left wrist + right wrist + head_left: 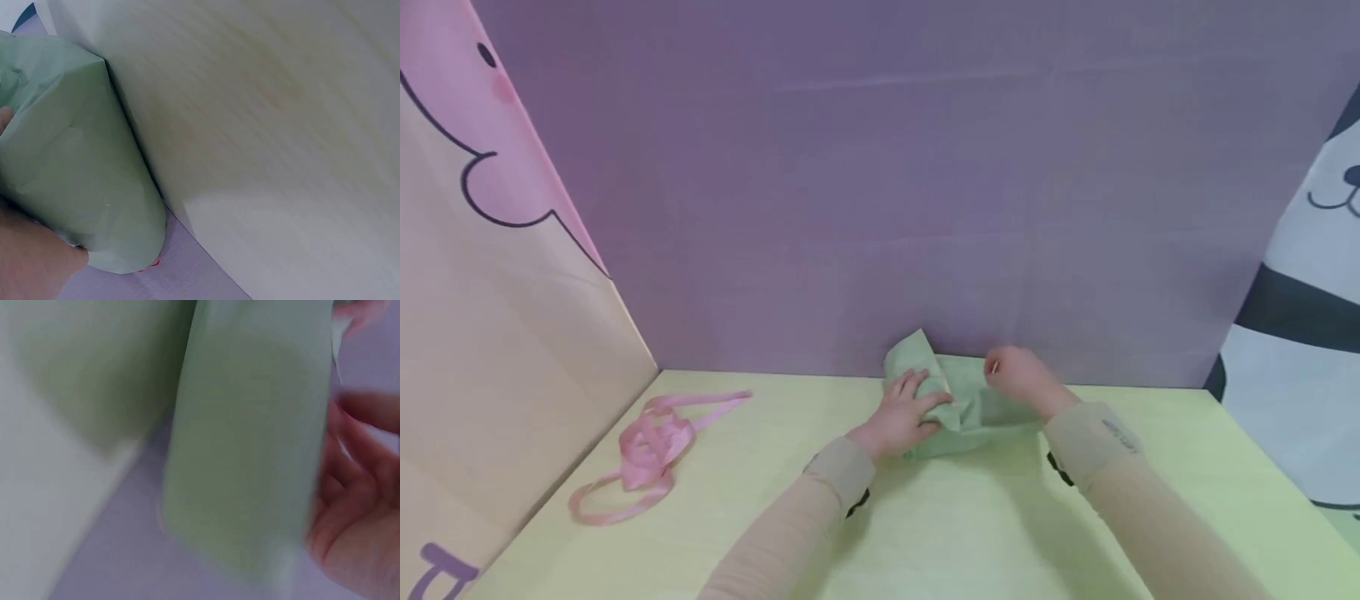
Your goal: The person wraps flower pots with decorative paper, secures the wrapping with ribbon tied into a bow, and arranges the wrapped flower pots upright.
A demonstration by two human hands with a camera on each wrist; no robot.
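A sheet of green wrapping paper (936, 446) lies at the back of the table, its left part folded over into a bulging, pointed flap. My left hand (898, 417) rests on that folded part with the fingers spread and the thumb at the flap's edge. The left wrist view shows the rounded green side of the bundle (81, 156), with a bit of red at its underside. Over the paper's right part, my right hand (1021, 379) has its fingers curled in a pinch on a small pale strip (996, 367). Blurred green paper (244, 450) stands beside my right hand's fingers.
A loose tangle of pink ribbon (655, 446) lies on the left of the pale yellow table (925, 542). A purple panel (850, 208) rises right behind the paper. Printed panels stand at the left (512, 350) and right (1300, 400).
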